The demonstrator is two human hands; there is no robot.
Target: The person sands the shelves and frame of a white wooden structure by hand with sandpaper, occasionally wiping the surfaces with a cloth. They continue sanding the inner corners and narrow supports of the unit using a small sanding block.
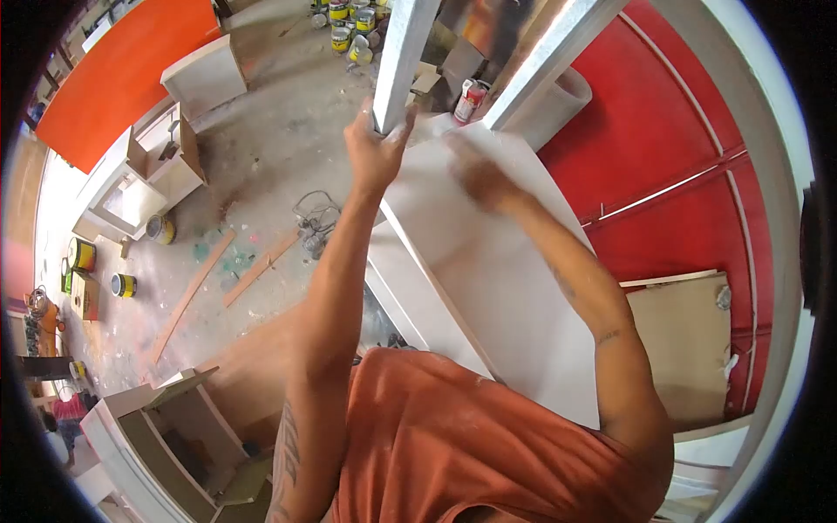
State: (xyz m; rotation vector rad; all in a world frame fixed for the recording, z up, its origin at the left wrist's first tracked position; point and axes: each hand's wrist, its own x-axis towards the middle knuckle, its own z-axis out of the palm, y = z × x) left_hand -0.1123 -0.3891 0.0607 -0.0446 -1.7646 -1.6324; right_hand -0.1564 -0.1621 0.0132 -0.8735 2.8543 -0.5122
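My left hand (377,148) is closed round the lower end of a pale metal post (405,61), which rises from it toward the top of the view. My right hand (484,179) is smeared by motion over the white top panel (497,288) of a long cabinet. Its fingers point toward the far end of the panel, and I cannot tell whether they hold anything. Beyond that hand stands a red and white can (471,100), close to a second metal post (558,57). Open shelf sections (414,279) run along the cabinet's left side.
A red wall (671,200) lies on the right, with a beige board (680,340) leaning there. On the floor at left are wooden strips (193,296), a tangled cable (316,218) and paint cans (124,285). White cabinets (144,166) and an orange panel (131,78) stand beyond.
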